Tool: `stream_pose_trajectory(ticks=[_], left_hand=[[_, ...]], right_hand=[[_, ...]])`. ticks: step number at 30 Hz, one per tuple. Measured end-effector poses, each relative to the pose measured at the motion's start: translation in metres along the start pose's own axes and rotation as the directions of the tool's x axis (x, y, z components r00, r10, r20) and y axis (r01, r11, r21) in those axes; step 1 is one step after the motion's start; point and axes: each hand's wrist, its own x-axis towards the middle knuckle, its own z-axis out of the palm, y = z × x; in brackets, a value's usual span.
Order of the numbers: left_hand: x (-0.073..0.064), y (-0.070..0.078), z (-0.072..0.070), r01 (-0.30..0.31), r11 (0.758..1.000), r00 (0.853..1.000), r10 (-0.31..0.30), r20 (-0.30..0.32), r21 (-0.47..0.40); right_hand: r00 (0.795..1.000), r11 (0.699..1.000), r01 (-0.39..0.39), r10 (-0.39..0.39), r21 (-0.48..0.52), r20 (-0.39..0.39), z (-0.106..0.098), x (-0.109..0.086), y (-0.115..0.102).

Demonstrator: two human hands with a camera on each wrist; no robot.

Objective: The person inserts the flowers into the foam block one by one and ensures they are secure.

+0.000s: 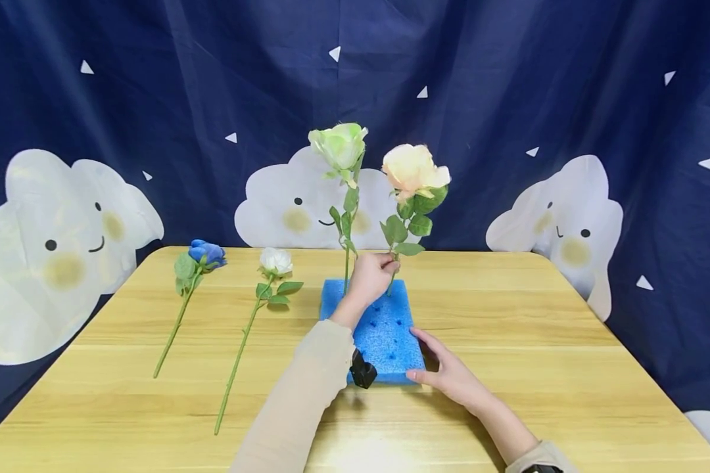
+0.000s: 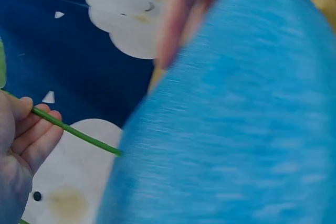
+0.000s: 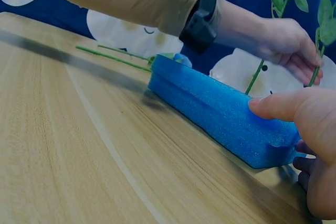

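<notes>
My left hand (image 1: 371, 279) pinches the green stem of a peach rose (image 1: 413, 172) just below its leaves. The stem's lower end meets the far right part of a blue foam block (image 1: 384, 358), which has several small holes in its top. In the left wrist view, the stem (image 2: 86, 137) runs from the fingers to the foam. My right hand (image 1: 452, 374) grips the block's near right corner; the right wrist view shows its thumb (image 3: 278, 106) on the upper edge and its fingers round the end. A pale green rose (image 1: 340, 148) stands upright in the block, left of the peach one.
On the wooden table (image 1: 509, 315), a blue rose (image 1: 207, 254) and a white rose (image 1: 276, 261) lie to the left of the block, stems toward me. Behind the table hangs a dark blue curtain (image 1: 171, 98) with smiling clouds.
</notes>
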Motion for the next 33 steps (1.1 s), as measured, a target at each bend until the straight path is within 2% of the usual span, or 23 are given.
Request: stream_pose_trajectory(ticks=[2, 12, 24, 29, 33], left_hand=[[0.0003, -0.0020, 0.0018, -0.013, 1.000, 1.000, 0.013, 0.014, 0.003], [-0.0003, -0.0031, 0.0002, 0.065, 0.997, 0.998, -0.064, 0.026, -0.044], [-0.0011, -0.0031, 0.0015, 0.057, 0.997, 0.998, -0.055, 0.041, -0.042], [-0.0021, -0.0037, 0.0011, 0.022, 0.999, 0.999, -0.021, 0.027, -0.047], [-0.0022, -0.0041, 0.0018, -0.054, 0.998, 0.999, 0.054, -0.007, -0.029]], right_hand=[[1.000, 1.000, 0.004, -0.004, 0.004, 0.000, -0.0007, 0.0012, -0.0003], [1.000, 1.000, 0.012, -0.012, -0.006, -0.009, -0.0011, 0.0023, -0.0012], [1.000, 1.000, 0.001, -0.001, -0.002, 0.000, -0.0005, -0.0005, -0.0006], [1.000, 1.000, 0.000, 0.000, 0.008, 0.006, -0.0002, -0.0011, -0.0010], [1.000, 1.000, 0.003, -0.003, -0.005, 0.000, -0.0006, -0.0004, -0.0008]])
